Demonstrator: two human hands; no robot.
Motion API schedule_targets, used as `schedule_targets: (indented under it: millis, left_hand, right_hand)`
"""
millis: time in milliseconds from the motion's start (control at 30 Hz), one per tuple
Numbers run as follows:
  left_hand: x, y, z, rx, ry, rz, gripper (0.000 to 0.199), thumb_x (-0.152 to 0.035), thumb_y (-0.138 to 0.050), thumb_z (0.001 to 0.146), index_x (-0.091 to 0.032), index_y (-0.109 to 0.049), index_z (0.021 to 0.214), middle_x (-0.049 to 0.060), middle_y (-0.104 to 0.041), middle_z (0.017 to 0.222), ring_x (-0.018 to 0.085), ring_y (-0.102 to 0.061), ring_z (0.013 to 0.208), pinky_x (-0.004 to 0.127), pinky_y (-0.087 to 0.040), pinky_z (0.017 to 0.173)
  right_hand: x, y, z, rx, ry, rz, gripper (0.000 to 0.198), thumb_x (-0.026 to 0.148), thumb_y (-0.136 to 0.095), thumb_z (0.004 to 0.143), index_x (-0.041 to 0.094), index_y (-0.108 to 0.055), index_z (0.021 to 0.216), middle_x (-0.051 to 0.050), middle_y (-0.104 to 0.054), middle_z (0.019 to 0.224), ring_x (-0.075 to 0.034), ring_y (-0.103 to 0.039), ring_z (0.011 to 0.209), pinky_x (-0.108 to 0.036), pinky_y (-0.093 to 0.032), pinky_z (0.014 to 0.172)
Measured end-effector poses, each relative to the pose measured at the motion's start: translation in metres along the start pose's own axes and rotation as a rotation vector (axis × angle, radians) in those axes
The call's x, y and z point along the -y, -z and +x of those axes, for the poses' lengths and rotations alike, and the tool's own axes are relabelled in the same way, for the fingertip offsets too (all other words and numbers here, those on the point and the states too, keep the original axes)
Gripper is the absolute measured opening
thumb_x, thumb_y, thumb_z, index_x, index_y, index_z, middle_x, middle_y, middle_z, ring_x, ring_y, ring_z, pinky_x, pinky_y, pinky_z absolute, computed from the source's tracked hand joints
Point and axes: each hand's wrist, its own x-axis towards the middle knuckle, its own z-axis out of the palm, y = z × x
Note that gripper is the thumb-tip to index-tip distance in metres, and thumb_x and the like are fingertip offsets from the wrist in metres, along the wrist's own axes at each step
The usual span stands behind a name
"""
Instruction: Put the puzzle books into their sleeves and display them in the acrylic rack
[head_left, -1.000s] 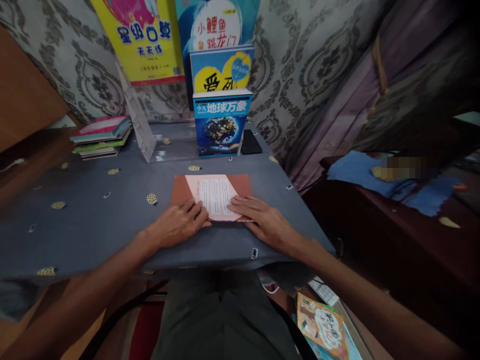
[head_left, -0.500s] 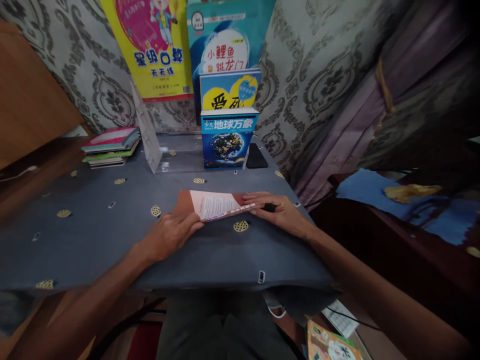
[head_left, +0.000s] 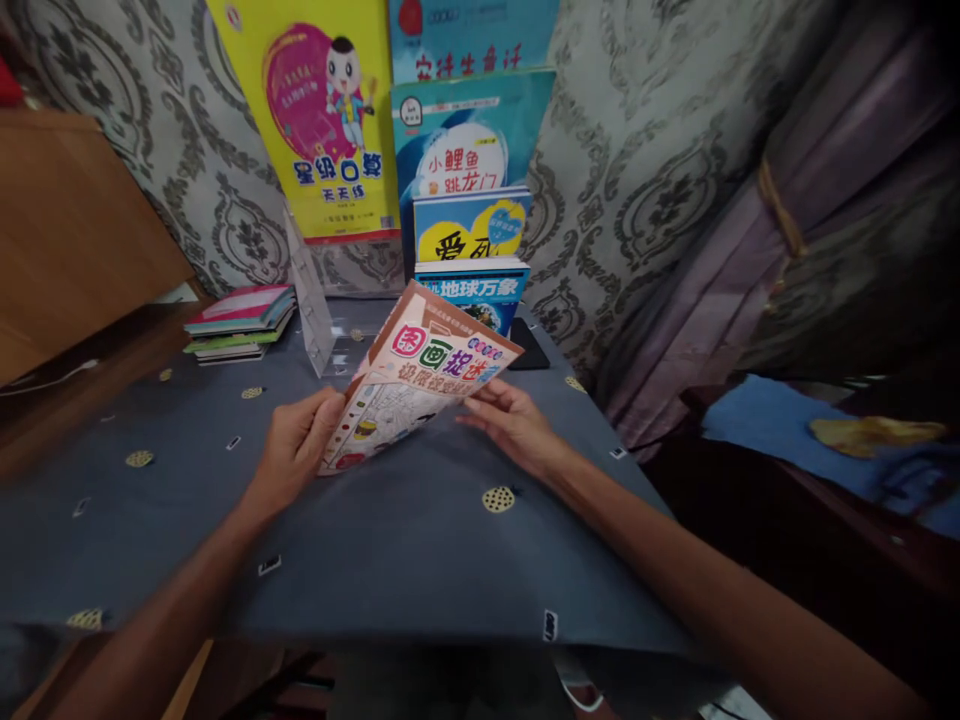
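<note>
Lifted off the grey-clothed table (head_left: pixel 187 520) where it lay flat a second ago, the puzzle book (head_left: pixel 420 375) now tilts cover-up between both hands. Left hand (head_left: pixel 296 450) pinches its lower left edge, fingers curled shut on it; right hand (head_left: pixel 510 420) steadies the right edge with fingers only loosely bent (grip unclear). Its long axis slants up and away toward the standing books (head_left: pixel 471 260), directly behind it.

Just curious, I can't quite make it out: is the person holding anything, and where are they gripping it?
A thin picture book, tilted up off the table: the left hand grips its left edge, the right hand supports its lower right edge.
</note>
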Motion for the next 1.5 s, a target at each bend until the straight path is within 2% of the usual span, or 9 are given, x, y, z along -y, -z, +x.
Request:
schedule_targets:
  millis: [200,400,533,700,867,1000,1167,1333,1500]
  left_hand:
    - [0.014,-0.017,0.009,-0.147,0.211,-0.335,0.058,-0.067,-0.058,0.090,-0.019,-0.048,0.058,-0.003,-0.049,0.051,0.010,-0.044,0.048,0.021,-0.035,0.044]
    - [0.017,-0.047,0.009,-0.160,0.563,-0.810,0.060,-0.075,-0.072,0.073,-0.016,-0.070,0.086,0.005,-0.075,0.073,0.023,-0.073,0.070,0.031,-0.057,0.058]
    - [0.025,-0.059,0.001,-0.045,0.713,-0.875,0.067,-0.076,-0.080,0.062,-0.014,-0.070,0.087,0.008,-0.077,0.074,0.027,-0.075,0.073,0.033,-0.059,0.060]
    - [0.040,-0.059,-0.008,0.205,0.745,-0.734,0.071,-0.083,-0.074,0.061,-0.015,-0.066,0.077,0.006,-0.073,0.066,0.018,-0.067,0.055,0.025,-0.049,0.048]
    - [0.045,-0.051,-0.009,0.535,0.638,-0.517,0.068,-0.086,-0.057,0.074,-0.018,-0.057,0.069,0.001,-0.063,0.053,0.012,-0.055,0.039,0.020,-0.032,0.036]
    - [0.045,-0.045,-0.008,0.675,0.535,-0.336,0.059,-0.076,-0.046,0.086,-0.020,-0.054,0.069,-0.001,-0.060,0.050,0.011,-0.052,0.037,0.021,-0.035,0.040]
    - [0.040,-0.045,0.000,0.603,0.302,0.032,0.043,-0.049,-0.036,0.099,-0.021,-0.054,0.072,0.001,-0.061,0.058,0.016,-0.059,0.050,0.027,-0.045,0.056]
    - [0.048,-0.057,0.011,0.434,-0.017,0.334,0.024,-0.028,-0.043,0.101,-0.019,-0.064,0.096,0.008,-0.070,0.098,0.024,-0.067,0.091,0.037,-0.052,0.081]
    - [0.069,-0.072,0.016,0.406,-0.160,0.281,0.017,-0.022,-0.046,0.101,-0.019,-0.062,0.106,0.009,-0.069,0.116,0.024,-0.063,0.111,0.044,-0.052,0.100]
  right_hand:
    - [-0.002,-0.011,-0.004,0.111,0.057,-0.105,0.041,0.047,-0.077,0.084,0.030,-0.071,0.120,-0.005,-0.073,0.125,-0.020,-0.068,0.107,-0.034,-0.057,0.084]
    - [0.017,-0.001,-0.011,0.076,0.063,-0.203,0.041,0.054,-0.071,0.087,0.023,-0.071,0.114,-0.004,-0.075,0.089,-0.013,-0.060,0.064,-0.026,-0.050,0.057]
    - [0.020,0.006,-0.021,0.074,-0.045,-0.252,0.043,0.057,-0.074,0.083,0.021,-0.070,0.107,-0.002,-0.068,0.075,-0.012,-0.054,0.056,-0.026,-0.046,0.050]
    - [0.019,0.019,-0.029,0.077,-0.173,-0.226,0.045,0.058,-0.078,0.078,0.019,-0.070,0.098,0.001,-0.064,0.067,-0.009,-0.051,0.051,-0.023,-0.042,0.045]
    - [0.022,0.029,-0.039,0.093,-0.341,-0.173,0.049,0.055,-0.085,0.072,0.017,-0.066,0.097,0.000,-0.069,0.073,-0.009,-0.058,0.055,-0.020,-0.043,0.043]
    - [0.024,0.034,-0.047,0.092,-0.448,-0.207,0.053,0.055,-0.087,0.069,0.019,-0.059,0.097,0.000,-0.072,0.073,-0.011,-0.064,0.057,-0.020,-0.048,0.045]
    - [0.025,0.036,-0.050,0.058,-0.481,-0.287,0.058,0.058,-0.087,0.066,0.021,-0.054,0.096,0.000,-0.071,0.068,-0.013,-0.065,0.056,-0.022,-0.051,0.046]
    - [0.026,0.039,-0.048,0.040,-0.465,-0.422,0.054,0.059,-0.085,0.065,0.023,-0.053,0.089,0.005,-0.064,0.059,-0.014,-0.062,0.051,-0.026,-0.052,0.048]
    - [0.035,0.039,-0.040,-0.029,-0.186,-1.069,0.022,0.045,-0.066,0.087,0.024,-0.063,0.080,0.000,-0.067,0.059,-0.017,-0.062,0.051,-0.029,-0.044,0.049]
